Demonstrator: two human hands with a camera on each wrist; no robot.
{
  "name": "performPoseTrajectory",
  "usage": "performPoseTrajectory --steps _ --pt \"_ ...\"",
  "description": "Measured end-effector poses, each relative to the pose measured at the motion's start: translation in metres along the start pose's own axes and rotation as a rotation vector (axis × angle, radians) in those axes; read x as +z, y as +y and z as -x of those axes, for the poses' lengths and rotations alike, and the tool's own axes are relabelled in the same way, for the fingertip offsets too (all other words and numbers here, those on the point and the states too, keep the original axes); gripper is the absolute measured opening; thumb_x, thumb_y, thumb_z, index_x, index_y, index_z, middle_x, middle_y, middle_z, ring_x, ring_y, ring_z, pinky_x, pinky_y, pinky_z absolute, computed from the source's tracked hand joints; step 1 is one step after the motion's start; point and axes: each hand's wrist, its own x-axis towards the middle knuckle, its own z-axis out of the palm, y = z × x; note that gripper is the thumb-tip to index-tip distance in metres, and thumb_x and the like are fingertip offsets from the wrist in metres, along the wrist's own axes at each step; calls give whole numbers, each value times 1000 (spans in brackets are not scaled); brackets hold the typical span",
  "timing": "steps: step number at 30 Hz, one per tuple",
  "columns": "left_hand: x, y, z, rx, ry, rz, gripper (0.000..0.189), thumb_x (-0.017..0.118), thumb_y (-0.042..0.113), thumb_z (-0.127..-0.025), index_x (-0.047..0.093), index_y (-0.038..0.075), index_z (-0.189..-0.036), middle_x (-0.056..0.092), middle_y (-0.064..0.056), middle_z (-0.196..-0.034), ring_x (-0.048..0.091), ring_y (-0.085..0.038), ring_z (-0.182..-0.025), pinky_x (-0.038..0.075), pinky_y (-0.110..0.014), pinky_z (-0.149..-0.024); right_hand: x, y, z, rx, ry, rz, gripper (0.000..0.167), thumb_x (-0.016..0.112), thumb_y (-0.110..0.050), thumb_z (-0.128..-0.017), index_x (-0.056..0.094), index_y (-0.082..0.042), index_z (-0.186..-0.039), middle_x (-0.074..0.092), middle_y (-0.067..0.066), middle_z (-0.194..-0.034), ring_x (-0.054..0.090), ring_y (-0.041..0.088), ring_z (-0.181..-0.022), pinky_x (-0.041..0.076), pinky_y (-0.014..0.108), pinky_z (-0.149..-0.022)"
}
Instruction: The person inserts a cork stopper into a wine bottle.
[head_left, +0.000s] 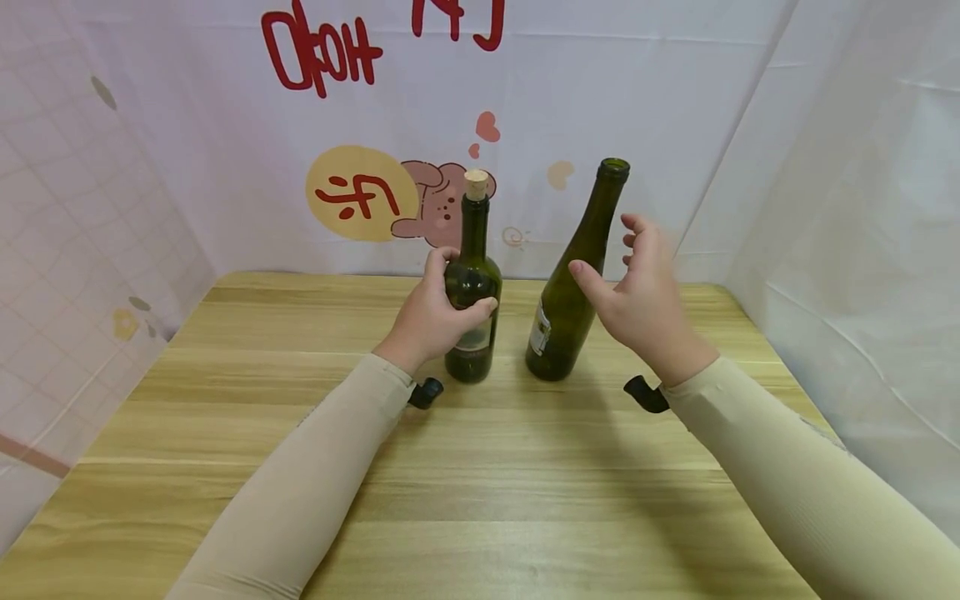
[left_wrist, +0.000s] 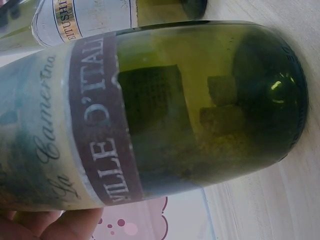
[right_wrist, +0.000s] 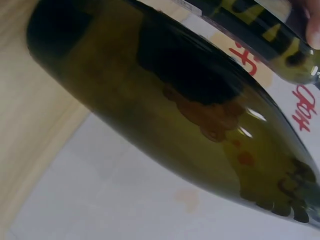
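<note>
My left hand (head_left: 442,312) grips a dark green wine bottle (head_left: 474,367) around its shoulder, thumb across the front. A pale cork (head_left: 476,183) sits in its mouth. In the left wrist view, fingers (left_wrist: 75,225) lie against the bottle's label (left_wrist: 100,120). To the right, a second, taller green wine bottle (head_left: 562,308) without a cork leans to the right in the head view. Beside it is my right hand (head_left: 648,300), fingers loosely bent and spread from the thumb, which overlaps the glass. The right wrist view shows this bottle (right_wrist: 150,100) large, its mouth out of frame.
Both bottles stand on a wood-grain table (head_left: 487,517), toward its back edge. Behind hangs a white cloth (head_left: 637,83) with red writing and a cartoon bear. Black wrist mounts (head_left: 647,395) stick out from the sleeves.
</note>
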Motion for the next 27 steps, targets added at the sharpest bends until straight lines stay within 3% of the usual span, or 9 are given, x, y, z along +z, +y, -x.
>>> performPoseTrajectory --steps 5,13,20,27 --pt "0 -1 1 3 5 -4 80 77 51 -88 29 29 -148 62 -9 -134 64 -31 -119 50 -58 -105 8 9 -3 90 -103 -57 93 70 -44 -99 16 -5 -165 22 17 -169 33 39 -150 33 59 -120" --pt "1 -1 3 3 0 3 80 78 50 -88 29 29 -148 61 -9 -135 64 -31 -119 50 -59 -105 23 17 -7 90 -161 -156 76 73 -33 -99 27 -4 -152 47 18 -138 60 32 -123 55 56 -103" --pt "0 -1 3 0 -5 4 82 77 51 -88 28 29 -149 60 -8 -137 63 -30 -121 49 -59 -106 28 18 -4 124 -177 -185 70 70 -33 -101 27 -2 -147 50 21 -136 61 36 -128 50 61 -109" --pt "-2 0 4 9 -8 7 81 77 51 -88 28 29 -149 59 -8 -137 63 -30 -121 50 -58 -106 33 22 -1 106 -168 -154 66 68 -30 -102 27 -1 -146 56 22 -131 62 37 -125 49 60 -109"
